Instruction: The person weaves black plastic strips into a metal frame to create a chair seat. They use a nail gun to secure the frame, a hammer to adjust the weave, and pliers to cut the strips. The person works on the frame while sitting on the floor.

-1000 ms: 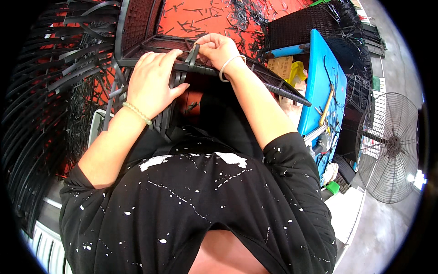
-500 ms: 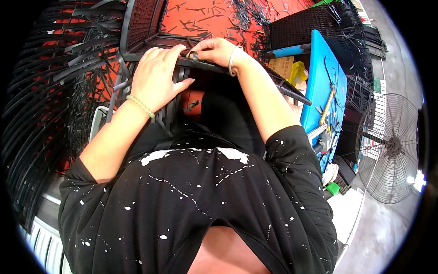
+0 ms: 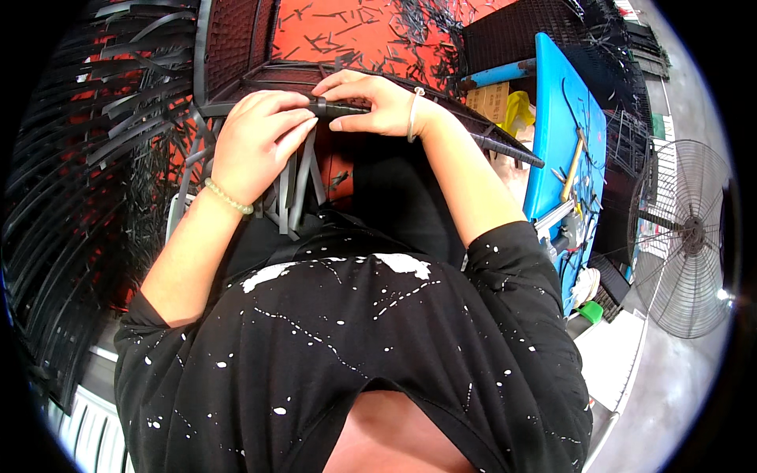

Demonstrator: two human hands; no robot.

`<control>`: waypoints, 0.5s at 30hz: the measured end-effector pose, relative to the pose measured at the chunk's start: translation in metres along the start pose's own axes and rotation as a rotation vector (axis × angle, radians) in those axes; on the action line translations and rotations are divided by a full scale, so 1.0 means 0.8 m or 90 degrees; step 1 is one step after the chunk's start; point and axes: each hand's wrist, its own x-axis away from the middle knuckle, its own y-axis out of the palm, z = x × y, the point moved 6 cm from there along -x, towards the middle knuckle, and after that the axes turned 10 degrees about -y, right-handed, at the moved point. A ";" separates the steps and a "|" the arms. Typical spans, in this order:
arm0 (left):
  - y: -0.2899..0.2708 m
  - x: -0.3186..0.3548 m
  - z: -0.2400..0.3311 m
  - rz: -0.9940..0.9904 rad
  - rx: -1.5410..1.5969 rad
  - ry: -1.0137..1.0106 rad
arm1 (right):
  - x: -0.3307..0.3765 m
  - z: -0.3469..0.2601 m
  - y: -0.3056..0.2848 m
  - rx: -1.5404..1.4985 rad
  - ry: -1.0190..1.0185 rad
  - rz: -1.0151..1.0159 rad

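Observation:
A dark woven rattan frame (image 3: 236, 49) stands in front of me, its near rail (image 3: 347, 109) running crosswise under my fingers. My left hand (image 3: 256, 142) is closed at that rail, thumb and fingers pinching a black flat strip (image 3: 321, 107) that loops around it. Just to the right, my right hand (image 3: 377, 104) grips the rail, fingertips over the top and thumb on the near side. Several loose black strip ends (image 3: 293, 193) hang below my left hand. My fingers partly hide the strip's wrap.
Long black strips (image 3: 71, 158) fan out on the left. Strip scraps litter the red floor covering (image 3: 355, 35). At right stand a blue table (image 3: 552, 118) with a hammer (image 3: 573, 169) and other tools, a cardboard box (image 3: 487, 101), a yellow bag (image 3: 516, 113) and a large fan (image 3: 690, 236).
The strip loop that stood up from the rail now lies close against it. My left thumb has come in to pinch; my right hand has turned, its thumb now showing below the rail.

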 end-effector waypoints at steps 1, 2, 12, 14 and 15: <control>-0.009 -0.001 0.015 0.006 -0.007 0.048 | 0.000 -0.006 0.000 0.044 -0.004 0.014; -0.014 0.002 0.027 0.011 -0.014 0.096 | 0.001 -0.009 0.002 0.087 -0.007 0.028; -0.001 -0.004 0.011 -0.059 -0.050 0.070 | 0.010 -0.028 0.011 0.407 -0.073 0.163; 0.002 -0.003 0.009 -0.077 -0.072 0.071 | 0.013 -0.033 0.013 0.447 -0.074 0.169; 0.003 -0.001 0.008 -0.082 -0.076 0.068 | 0.012 -0.037 0.014 0.466 -0.074 0.173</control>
